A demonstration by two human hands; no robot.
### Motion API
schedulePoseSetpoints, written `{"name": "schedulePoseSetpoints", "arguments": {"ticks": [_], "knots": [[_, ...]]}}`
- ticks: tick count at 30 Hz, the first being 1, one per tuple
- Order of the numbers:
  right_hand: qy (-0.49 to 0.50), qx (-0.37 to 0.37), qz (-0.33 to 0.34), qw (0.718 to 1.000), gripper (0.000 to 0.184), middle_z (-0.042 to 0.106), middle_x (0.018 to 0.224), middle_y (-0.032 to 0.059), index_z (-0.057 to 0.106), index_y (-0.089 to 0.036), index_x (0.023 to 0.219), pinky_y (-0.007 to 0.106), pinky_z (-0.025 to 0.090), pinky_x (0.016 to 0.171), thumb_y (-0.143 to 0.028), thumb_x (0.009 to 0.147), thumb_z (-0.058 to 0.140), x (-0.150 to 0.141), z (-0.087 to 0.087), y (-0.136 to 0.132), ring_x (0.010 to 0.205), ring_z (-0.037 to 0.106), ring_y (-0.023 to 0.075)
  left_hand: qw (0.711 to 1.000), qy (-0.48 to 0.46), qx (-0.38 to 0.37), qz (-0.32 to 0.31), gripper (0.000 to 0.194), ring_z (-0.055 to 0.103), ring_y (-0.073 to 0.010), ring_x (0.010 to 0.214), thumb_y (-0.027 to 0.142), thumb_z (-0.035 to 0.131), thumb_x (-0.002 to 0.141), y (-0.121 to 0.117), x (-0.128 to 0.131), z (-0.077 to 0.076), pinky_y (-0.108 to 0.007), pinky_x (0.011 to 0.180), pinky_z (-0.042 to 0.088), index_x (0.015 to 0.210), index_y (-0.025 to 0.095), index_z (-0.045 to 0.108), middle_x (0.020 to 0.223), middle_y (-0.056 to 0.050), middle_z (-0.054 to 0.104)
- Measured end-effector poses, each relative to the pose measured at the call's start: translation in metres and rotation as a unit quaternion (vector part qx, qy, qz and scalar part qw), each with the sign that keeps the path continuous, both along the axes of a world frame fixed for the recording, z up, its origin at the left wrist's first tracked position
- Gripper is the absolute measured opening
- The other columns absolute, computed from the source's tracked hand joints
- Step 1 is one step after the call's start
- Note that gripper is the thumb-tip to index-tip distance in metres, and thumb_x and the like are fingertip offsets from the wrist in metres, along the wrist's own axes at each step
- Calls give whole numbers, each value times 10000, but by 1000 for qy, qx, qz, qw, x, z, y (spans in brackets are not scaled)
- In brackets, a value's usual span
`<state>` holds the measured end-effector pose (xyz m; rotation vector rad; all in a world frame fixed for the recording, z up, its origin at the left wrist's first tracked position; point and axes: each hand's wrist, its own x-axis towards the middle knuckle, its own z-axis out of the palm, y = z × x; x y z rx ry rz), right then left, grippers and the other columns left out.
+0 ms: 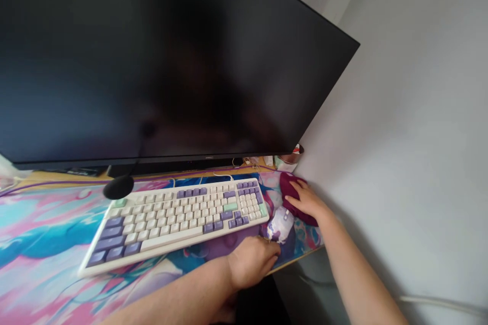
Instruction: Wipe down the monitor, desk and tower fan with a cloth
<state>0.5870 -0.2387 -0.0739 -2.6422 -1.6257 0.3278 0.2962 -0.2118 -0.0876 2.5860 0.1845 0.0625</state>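
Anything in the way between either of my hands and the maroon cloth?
Nothing visible for the right hand: it already rests on the maroon cloth. For the left hand, yes: the white-and-purple mouse sits between it and the cloth, just right of the keyboard.

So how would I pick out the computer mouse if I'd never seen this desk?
Start at the big dark monitor, then drop to the white-and-purple keyboard below it. Just past its number-pad end, between the left hand and the maroon cloth, sits the mouse. It's small, rounded and whitish with purple patches, unlike the plain maroon cloth.
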Motion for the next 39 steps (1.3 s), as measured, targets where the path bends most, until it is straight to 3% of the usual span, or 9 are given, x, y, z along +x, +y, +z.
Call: {"name": "schedulePoseSetpoints", "arguments": {"ticks": [3, 7, 11, 13, 17, 21, 26, 33, 39], "knots": [[13, 16, 18, 1000, 771, 313, 1783, 178, 383, -233, 1709, 571, 320, 1280, -469, 1007, 597, -1, -10, 6, 1625, 316, 416, 999, -41, -10, 5, 265, 761, -272, 1069, 229, 537, 1033, 0, 1, -3, -376, 974, 610, 1214, 205, 728, 1164, -98, 786], [66, 79, 169, 980, 769, 450, 1721, 152, 527, -215, 1629, 547, 297, 1316, -180, 868, 629, 4, -8, 27, 1596, 389, 351, 996, -88, 19, 16, 337, 718, -252, 1053, 188, 507, 1032, -1, 2, -11, -353, 957, 602, 1271, 219, 743, 1174, -109, 731], [130, 128, 306, 935, 779, 575, 1642, 67, 654, -251, 1521, 535, 308, 1328, -101, 758, 641, 6, -5, 49, 1559, 443, 310, 988, -132, 78, 35, 455, 646, -246, 1119, 105, 555, 984, -5, 1, -22, -377, 1030, 565, 1349, 323, 718, 1320, -69, 673], [137, 124, 332, 925, 773, 601, 1621, 28, 679, -277, 1495, 534, 321, 1324, -82, 748, 630, 1, -5, 57, 1563, 436, 306, 983, -133, 121, 31, 521, 614, -252, 1130, 93, 597, 959, -6, 1, -27, -392, 1035, 558, 1393, 366, 689, 1396, -54, 640], [119, 93, 281, 948, 745, 551, 1666, -8, 666, -332, 1505, 578, 381, 1278, -79, 809, 587, -8, -1, 62, 1589, 389, 322, 973, -132, 184, 37, 620, 576, -272, 1205, 70, 637, 923, -7, 5, -30, -422, 1042, 555, 1436, 418, 660, 1496, -46, 576], [109, 75, 185, 974, 702, 486, 1714, -20, 632, -352, 1536, 548, 401, 1270, -115, 876, 583, -3, 7, 48, 1610, 349, 295, 963, -152, 219, 41, 600, 520, -321, 1348, 38, 592, 915, -8, 10, -26, -508, 1102, 543, 1411, 362, 685, 1535, -94, 538], [104, 65, 60, 991, 678, 449, 1736, 20, 599, -329, 1565, 628, 447, 1200, -150, 913, 550, 13, 10, 1, 1599, 347, 337, 966, -147, 212, 29, 583, 452, -321, 1475, 47, 516, 939, -10, 11, -23, -514, 1178, 518, 1428, 316, 683, 1575, -122, 506], [84, 119, -19, 989, 607, 497, 1692, 56, 616, -354, 1535, 655, 470, 1120, -215, 949, 546, -10, -5, -68, 1548, 373, 387, 967, -85, 229, 75, 614, 532, -349, 1411, 38, 504, 924, -21, 20, -18, -556, 1179, 518, 1442, 306, 697, 1593, -146, 519], [71, 159, -45, 984, 565, 543, 1651, 90, 638, -312, 1501, 639, 493, 1075, -249, 944, 572, -28, -11, -104, 1524, 384, 419, 961, -10, 245, 124, 637, 534, -360, 1424, 45, 471, 930, -37, 48, -5, -554, 1202, 484, 1491, 272, 671, 1639, -160, 497]]}}
